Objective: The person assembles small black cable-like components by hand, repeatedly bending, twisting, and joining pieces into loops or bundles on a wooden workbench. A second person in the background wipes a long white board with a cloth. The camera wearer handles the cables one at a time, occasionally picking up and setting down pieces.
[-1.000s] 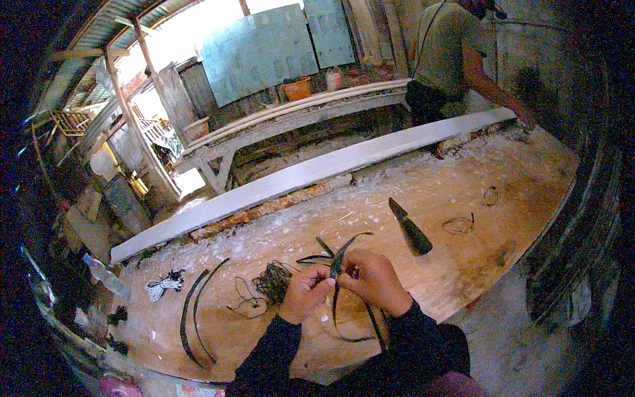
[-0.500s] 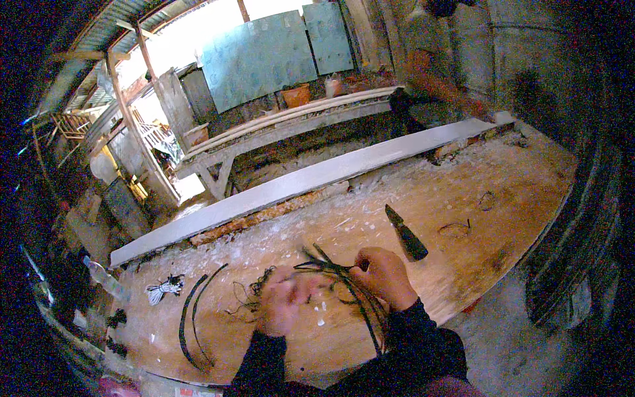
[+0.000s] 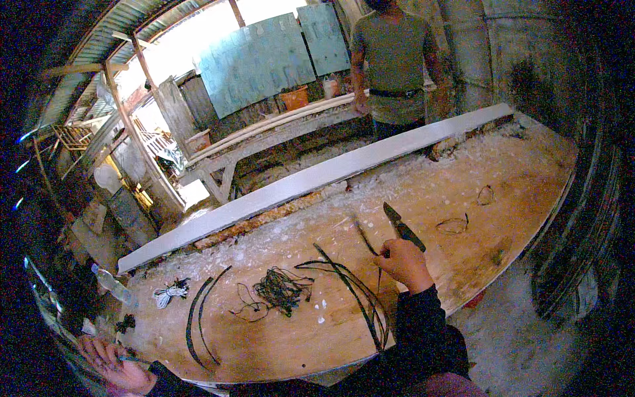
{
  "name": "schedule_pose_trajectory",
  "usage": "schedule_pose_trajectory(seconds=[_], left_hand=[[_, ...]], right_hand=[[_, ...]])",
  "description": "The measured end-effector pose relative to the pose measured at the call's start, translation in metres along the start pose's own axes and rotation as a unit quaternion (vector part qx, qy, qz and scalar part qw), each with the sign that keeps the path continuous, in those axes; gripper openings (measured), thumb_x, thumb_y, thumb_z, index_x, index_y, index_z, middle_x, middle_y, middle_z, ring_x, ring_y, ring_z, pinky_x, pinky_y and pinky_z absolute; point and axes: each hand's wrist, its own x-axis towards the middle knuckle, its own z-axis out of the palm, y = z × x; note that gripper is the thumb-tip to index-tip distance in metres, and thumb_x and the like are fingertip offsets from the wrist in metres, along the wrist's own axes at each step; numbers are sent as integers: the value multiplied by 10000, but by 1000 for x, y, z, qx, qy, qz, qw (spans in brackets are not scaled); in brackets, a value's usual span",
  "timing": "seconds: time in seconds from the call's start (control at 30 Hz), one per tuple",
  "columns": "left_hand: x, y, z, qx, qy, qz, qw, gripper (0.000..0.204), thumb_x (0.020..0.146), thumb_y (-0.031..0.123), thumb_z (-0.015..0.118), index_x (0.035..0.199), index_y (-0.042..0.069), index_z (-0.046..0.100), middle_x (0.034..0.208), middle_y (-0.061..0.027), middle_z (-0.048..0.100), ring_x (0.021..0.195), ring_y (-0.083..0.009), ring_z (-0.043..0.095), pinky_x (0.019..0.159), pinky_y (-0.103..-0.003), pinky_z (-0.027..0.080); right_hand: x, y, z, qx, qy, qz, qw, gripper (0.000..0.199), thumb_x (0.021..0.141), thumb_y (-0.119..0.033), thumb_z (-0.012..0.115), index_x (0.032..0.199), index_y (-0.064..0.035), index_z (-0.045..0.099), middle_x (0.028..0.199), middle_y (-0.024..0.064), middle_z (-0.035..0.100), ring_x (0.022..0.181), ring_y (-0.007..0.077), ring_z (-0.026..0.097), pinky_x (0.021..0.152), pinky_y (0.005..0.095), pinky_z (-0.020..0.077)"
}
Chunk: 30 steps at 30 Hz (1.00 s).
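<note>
My right hand (image 3: pixel 405 264) is closed on a thin dark strip (image 3: pixel 366 236) whose upper end is blurred. Beside that hand lies a dark-bladed knife (image 3: pixel 402 227), its handle end close to my fingers. Several long dark strips (image 3: pixel 362 292) rest on the board just left of my right wrist. My left hand (image 3: pixel 116 364) is off the board's near left corner, fingers apart; a small bluish thing by it is too unclear to name. Between the hands sit a tangle of dark cord (image 3: pixel 284 291) and two curved dark strips (image 3: pixel 197 317).
A wooden tabletop (image 3: pixel 264 351) is backed by a long white board (image 3: pixel 317 178). A white cord bundle (image 3: pixel 170 292) and a clear bottle (image 3: pixel 112 284) are at left, thin loops (image 3: pixel 452 225) at right. Beyond, a person (image 3: pixel 395 59) stands by a bench (image 3: pixel 264 134).
My left hand has left the dark cord tangle and moved to the lower left. My right hand has shifted slightly right with one strip, leaving the others on the board. The person behind has straightened up.
</note>
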Motion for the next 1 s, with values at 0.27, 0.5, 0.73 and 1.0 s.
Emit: schedule_pose_trajectory(seconds=[0.27,0.5,0.73,1.0], left_hand=[[-11,-8,-13,268,174,32,947,287,931,219,294,1154,82,414,722,32,454,481,-54,283,396,-178,263],[-41,-188,-17,74,257,-433,861,558,827,206,544,1307,67,297,606,63,396,474,-27,359,378,-167,274],[-31,-318,-3,331,3,-595,733,458,861,259,521,1267,97,385,593,67,355,467,-24,321,392,-181,233],[-55,-325,-21,341,-87,-505,788,194,856,231,513,940,60,552,577,43,409,482,-35,347,398,-183,252]], right_hand=[[0,-5,-4,176,-96,42,979,183,705,-207,620,734,-27,605,636,100,587,530,184,580,491,320,463],[-2,-6,1,338,-188,-60,920,85,741,-99,606,704,-41,554,636,5,539,553,84,517,504,229,426],[-6,-21,-3,387,-251,-179,869,79,715,-67,576,687,-40,508,638,-10,483,629,69,446,588,224,380],[-8,-27,-9,292,-282,-202,891,112,723,-111,574,705,-23,508,637,10,494,607,88,440,571,244,390]])
